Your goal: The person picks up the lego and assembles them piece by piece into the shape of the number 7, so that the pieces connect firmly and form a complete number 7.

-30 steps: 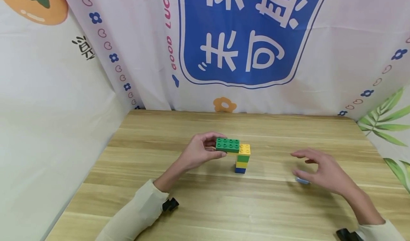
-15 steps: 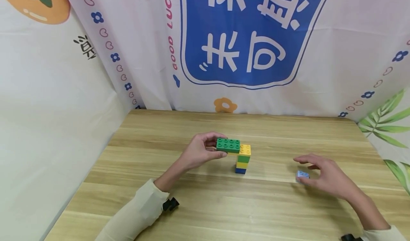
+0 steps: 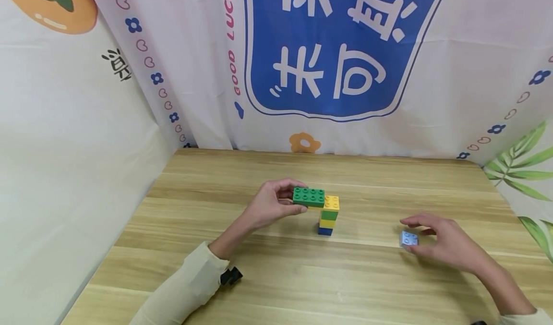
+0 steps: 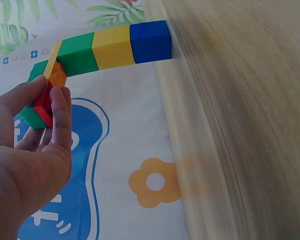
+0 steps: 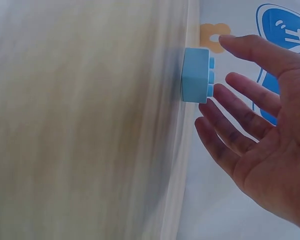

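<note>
A narrow tower of building bricks stands in mid-table: a blue brick point(image 4: 151, 42) at the bottom, then a yellow brick point(image 4: 113, 48), a green brick point(image 4: 78, 53) and a yellow brick point(image 3: 331, 202) on top. From its upper left side juts a long green brick point(image 3: 308, 197), with a red brick point(image 4: 43, 105) under it in the left wrist view. My left hand point(image 3: 270, 202) pinches this overhanging end between thumb and fingers. At the right lies a light blue brick point(image 5: 196, 75), studs up. My right hand point(image 3: 447, 243) is beside it, thumb and fingers spread around its near side.
The wooden table point(image 3: 302, 277) meets a printed cloth backdrop point(image 3: 207, 99) at the back. A white cloth point(image 3: 78, 162) hangs on the left. A black wrist device point(image 3: 231, 275) sits by the left sleeve.
My right hand has drawn toward the lower right, and the light blue brick it mostly covered now shows. My left hand keeps its grip on the brick tower's overhang.
</note>
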Tool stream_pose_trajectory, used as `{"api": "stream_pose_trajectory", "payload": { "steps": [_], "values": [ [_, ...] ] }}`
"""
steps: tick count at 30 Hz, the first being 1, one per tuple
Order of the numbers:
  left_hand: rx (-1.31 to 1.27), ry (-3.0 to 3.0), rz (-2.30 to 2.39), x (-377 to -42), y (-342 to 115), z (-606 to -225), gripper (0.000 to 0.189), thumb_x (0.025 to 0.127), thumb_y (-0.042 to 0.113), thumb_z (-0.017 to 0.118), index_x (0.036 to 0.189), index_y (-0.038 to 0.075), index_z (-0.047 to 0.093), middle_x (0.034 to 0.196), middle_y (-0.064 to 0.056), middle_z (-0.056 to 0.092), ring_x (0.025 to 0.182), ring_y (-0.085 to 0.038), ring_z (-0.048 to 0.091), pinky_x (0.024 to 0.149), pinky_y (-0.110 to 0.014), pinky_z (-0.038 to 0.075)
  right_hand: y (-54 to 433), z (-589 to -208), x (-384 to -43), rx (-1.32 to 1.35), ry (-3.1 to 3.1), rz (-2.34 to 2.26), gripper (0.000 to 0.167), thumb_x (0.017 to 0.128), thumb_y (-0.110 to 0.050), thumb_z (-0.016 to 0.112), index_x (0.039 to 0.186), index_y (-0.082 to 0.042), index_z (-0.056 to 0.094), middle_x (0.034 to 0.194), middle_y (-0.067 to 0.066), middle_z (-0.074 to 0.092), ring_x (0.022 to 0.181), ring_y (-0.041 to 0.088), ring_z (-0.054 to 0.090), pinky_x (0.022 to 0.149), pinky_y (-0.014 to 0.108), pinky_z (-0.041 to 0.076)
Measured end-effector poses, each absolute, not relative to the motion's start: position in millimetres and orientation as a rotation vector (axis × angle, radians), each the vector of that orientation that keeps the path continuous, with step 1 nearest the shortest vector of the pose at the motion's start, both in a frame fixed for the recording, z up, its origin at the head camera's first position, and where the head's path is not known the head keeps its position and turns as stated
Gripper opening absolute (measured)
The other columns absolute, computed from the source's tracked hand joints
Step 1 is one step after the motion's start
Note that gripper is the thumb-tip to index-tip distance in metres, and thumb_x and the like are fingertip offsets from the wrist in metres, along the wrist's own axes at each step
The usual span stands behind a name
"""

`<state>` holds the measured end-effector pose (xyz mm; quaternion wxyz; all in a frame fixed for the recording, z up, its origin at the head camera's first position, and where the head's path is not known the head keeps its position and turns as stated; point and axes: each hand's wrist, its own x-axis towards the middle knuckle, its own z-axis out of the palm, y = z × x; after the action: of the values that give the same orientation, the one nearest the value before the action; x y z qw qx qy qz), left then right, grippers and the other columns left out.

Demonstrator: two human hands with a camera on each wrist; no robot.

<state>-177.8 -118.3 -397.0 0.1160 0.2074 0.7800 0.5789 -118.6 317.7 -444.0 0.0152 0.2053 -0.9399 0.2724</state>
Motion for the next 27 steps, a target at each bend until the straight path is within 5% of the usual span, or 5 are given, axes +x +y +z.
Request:
{"api": "stream_pose_trajectory", "payload": {
  "steps": [27],
  "values": [
    [0.595, 2.31, 1.682, -176.6, -118.0, -395.7, 0.046, 0.088, 0.002, 0.087, 0.131, 0.006, 0.073, 0.119, -0.017, 0.077, 0.099, -0.019, 0.076, 0.089, -0.033, 0.067, 320.9, -451.1, -117.5, 0.652, -2.973, 0.952, 0.041, 0.081, -0.008, 0.093, 0.12, -0.009, 0.078, 0.117, 0.008, 0.078, 0.094, -0.006, 0.065, 0.075, 0.025, 0.064]
  ]
}}
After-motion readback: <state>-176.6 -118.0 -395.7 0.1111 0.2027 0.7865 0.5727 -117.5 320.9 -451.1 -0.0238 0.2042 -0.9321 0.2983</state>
